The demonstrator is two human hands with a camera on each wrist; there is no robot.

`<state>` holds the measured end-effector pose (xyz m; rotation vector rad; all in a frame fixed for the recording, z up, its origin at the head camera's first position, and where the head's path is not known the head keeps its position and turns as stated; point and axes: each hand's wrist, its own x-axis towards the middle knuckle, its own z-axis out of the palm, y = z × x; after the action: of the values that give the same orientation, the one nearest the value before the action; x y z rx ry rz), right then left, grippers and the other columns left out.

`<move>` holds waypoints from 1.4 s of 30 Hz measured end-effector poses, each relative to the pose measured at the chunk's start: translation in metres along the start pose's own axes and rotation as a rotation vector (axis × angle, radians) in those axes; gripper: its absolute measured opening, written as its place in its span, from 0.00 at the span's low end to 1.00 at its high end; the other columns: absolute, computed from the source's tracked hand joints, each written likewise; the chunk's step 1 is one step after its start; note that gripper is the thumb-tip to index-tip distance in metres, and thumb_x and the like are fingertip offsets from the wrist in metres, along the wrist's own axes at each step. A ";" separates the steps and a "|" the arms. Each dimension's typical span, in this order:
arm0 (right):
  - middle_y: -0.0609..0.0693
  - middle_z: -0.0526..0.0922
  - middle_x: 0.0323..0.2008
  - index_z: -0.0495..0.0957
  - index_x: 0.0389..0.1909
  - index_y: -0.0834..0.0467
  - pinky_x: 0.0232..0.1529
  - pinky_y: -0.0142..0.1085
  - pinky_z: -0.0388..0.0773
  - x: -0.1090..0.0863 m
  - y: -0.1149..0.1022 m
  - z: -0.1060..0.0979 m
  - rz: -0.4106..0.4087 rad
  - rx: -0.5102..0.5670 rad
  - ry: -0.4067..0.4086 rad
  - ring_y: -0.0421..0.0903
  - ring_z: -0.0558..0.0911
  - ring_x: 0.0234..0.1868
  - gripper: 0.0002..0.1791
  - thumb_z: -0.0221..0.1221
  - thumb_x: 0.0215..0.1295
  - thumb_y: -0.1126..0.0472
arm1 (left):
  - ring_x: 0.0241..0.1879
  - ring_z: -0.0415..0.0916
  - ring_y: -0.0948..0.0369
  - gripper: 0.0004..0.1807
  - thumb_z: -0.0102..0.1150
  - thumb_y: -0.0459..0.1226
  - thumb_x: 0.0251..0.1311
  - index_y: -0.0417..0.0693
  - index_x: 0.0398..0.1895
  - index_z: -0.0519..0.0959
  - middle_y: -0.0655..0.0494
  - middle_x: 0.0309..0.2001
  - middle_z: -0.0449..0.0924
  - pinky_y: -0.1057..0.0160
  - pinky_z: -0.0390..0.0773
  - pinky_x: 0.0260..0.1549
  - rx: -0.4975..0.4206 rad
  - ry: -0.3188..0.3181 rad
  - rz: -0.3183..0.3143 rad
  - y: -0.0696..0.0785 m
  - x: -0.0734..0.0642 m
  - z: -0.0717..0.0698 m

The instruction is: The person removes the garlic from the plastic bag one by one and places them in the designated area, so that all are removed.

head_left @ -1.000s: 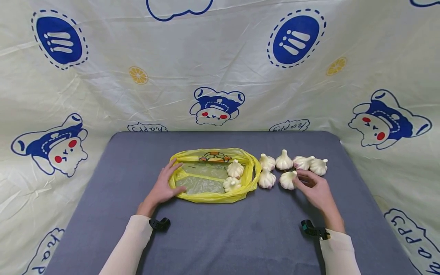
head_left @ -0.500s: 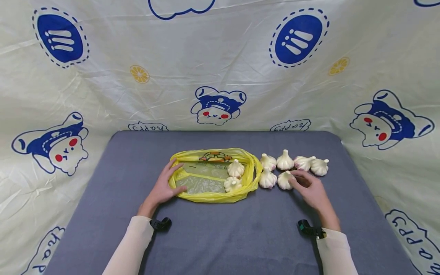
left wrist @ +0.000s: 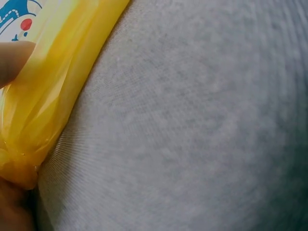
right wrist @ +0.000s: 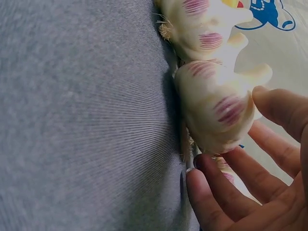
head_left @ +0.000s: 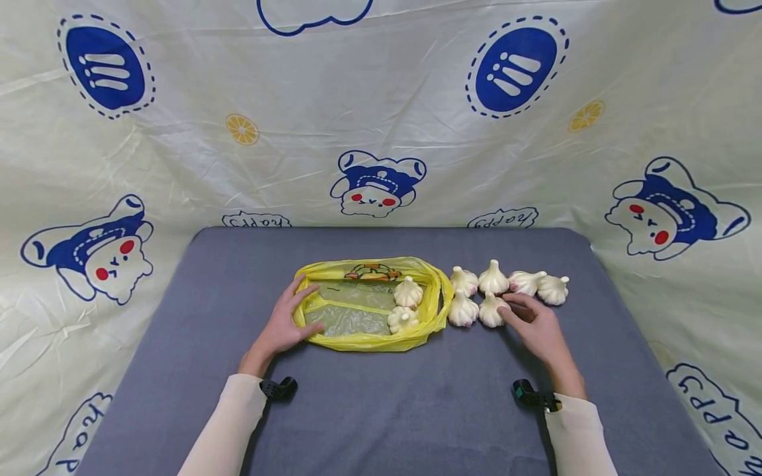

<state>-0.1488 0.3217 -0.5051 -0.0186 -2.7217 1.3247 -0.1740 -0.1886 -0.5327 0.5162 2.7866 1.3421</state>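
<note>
A yellow plastic bag (head_left: 369,342) lies with its mouth spread in the head view, two garlic bulbs (head_left: 407,292) inside at its right end. Over its left rim, my left hand (head_left: 286,320) grips the plastic, thumb at the near side and fingers at the far side. Right of the bag, my right hand (head_left: 536,325) holds a garlic bulb (head_left: 491,311) standing on the table, neck up. The right wrist view shows the thumb (right wrist: 276,106) against the upper part of that purple-streaked bulb (right wrist: 216,108), with other fingers behind and below.
Another bulb (head_left: 463,309) stands just left of the held one. Behind them runs a row of several garlic bulbs (head_left: 493,277) on the grey cloth-covered table (head_left: 381,410). A printed white curtain (head_left: 286,165) hangs along the back and sides.
My right hand has shifted left with the front bulb, bringing it nearer its neighbour and more upright. The left hand and the bag stay as they were.
</note>
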 end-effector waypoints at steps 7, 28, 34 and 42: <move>0.64 0.80 0.63 0.77 0.64 0.63 0.44 0.19 0.74 -0.002 -0.011 -0.005 -0.012 0.007 0.018 0.35 0.82 0.53 0.26 0.64 0.72 0.52 | 0.80 0.43 0.36 0.44 0.74 0.44 0.55 0.48 0.76 0.69 0.43 0.83 0.45 0.26 0.48 0.72 -0.011 -0.004 -0.017 0.001 0.000 0.001; 0.64 0.75 0.69 0.73 0.69 0.63 0.59 0.59 0.75 0.010 -0.071 -0.003 -0.074 0.020 -0.013 0.64 0.74 0.67 0.31 0.63 0.72 0.51 | 0.82 0.38 0.41 0.43 0.75 0.37 0.55 0.50 0.75 0.69 0.48 0.84 0.43 0.30 0.43 0.75 -0.162 0.043 -0.095 0.004 0.000 0.001; 0.62 0.69 0.73 0.71 0.71 0.59 0.59 0.60 0.77 0.012 -0.085 0.005 -0.072 0.027 -0.067 0.66 0.73 0.68 0.33 0.64 0.71 0.48 | 0.82 0.39 0.42 0.43 0.75 0.35 0.54 0.49 0.75 0.69 0.50 0.84 0.45 0.31 0.45 0.76 -0.175 0.044 -0.115 0.003 -0.001 0.002; 0.61 0.72 0.71 0.71 0.71 0.57 0.63 0.59 0.76 0.022 -0.104 0.016 -0.125 0.048 -0.124 0.63 0.71 0.71 0.33 0.65 0.71 0.48 | 0.82 0.39 0.40 0.43 0.76 0.34 0.54 0.47 0.75 0.69 0.47 0.83 0.45 0.30 0.43 0.75 -0.196 0.030 -0.110 0.001 0.002 0.001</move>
<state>-0.1679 0.2462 -0.4313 0.2415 -2.7376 1.3984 -0.1759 -0.1866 -0.5322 0.3332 2.6224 1.5863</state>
